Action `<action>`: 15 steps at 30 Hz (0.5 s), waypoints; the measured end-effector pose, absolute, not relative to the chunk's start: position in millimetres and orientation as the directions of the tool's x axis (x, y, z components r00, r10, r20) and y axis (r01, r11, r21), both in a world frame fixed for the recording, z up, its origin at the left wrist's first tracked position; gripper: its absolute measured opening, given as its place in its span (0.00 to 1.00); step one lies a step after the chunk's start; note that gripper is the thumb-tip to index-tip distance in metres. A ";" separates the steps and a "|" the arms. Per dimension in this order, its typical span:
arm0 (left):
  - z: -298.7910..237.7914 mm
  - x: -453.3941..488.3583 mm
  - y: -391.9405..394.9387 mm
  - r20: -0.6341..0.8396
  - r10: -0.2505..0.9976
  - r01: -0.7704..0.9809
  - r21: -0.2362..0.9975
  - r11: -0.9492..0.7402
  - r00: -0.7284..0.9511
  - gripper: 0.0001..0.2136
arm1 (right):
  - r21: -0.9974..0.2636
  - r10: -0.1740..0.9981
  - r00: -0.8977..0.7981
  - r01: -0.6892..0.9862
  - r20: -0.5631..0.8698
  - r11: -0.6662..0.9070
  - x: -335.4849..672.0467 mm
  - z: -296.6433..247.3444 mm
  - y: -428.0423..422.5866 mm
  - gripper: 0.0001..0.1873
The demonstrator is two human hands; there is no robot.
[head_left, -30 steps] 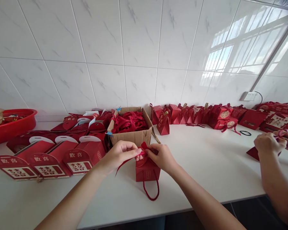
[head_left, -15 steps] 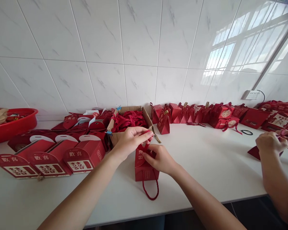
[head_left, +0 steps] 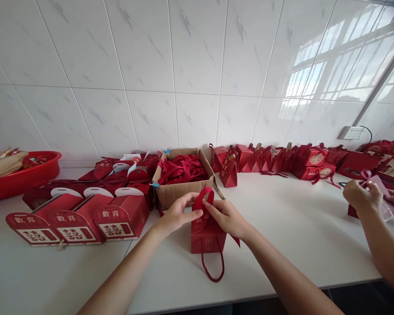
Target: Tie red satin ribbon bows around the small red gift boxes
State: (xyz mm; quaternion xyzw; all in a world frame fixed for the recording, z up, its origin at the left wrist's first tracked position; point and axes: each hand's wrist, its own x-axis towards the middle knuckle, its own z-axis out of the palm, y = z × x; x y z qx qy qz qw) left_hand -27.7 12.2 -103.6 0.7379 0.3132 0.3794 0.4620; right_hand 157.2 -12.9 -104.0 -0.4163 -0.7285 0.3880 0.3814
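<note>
We have the red box [head_left: 208,241] upright on the table [head_left: 276,245], in front of us at the centre, with twelve o'clock pointing to the wall. A red ribbon [head_left: 209,192] stands up in a loop over its top, and a ribbon tail hangs at three o'clock. Our right hand [head_left: 230,219] has its grip pinched on the ribbon near the foot of the loop. Our left hand [head_left: 180,215] curves in from nine o'clock, fingers against the loop and thumb beside it; we cannot tell whether that grip is closed on it. A cord handle [head_left: 213,280] droops from the box at six o'clock.

Near us at eleven o'clock sits a carton [head_left: 174,195] of red ribbons [head_left: 185,168], blue clips [head_left: 155,185] on its edge. At nine o'clock we see three boxes [head_left: 118,214] side by side with white flaps raised, and farther off, towards ten, a red basin [head_left: 49,171]. A row of small boxes [head_left: 244,158] runs from one o'clock, along the tiled wall [head_left: 197,57], towards two. Well apart at three o'clock, a co-worker's hands [head_left: 363,197] hold a pink box [head_left: 383,197].
</note>
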 end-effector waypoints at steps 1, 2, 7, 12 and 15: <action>-108.9 -28.0 12.0 0.262 0.808 0.136 0.913 -0.385 0.527 0.19 | -0.887 0.901 -0.368 0.300 0.230 0.350 157.6 -103.3 -13.2 0.20; -113.1 -27.8 11.5 0.261 0.806 0.149 0.907 -0.393 0.532 0.19 | -0.891 0.899 -0.371 0.291 0.230 0.348 157.8 -102.7 -13.5 0.19; -114.1 -25.0 0.5 0.350 0.801 0.188 0.853 -0.487 0.485 0.27 | -0.900 0.896 -0.381 0.269 0.227 0.342 158.9 -102.8 -13.4 0.17; -75.4 -18.3 -16.4 0.505 0.739 0.331 0.674 -0.661 0.446 0.11 | -0.897 0.899 -0.372 0.274 0.233 0.346 158.8 -105.2 -10.9 0.14; -47.5 -6.9 -12.8 0.492 0.716 0.119 0.778 -0.617 0.496 0.13 | -0.896 0.903 -0.346 0.268 0.253 0.354 157.8 -104.3 -11.3 0.09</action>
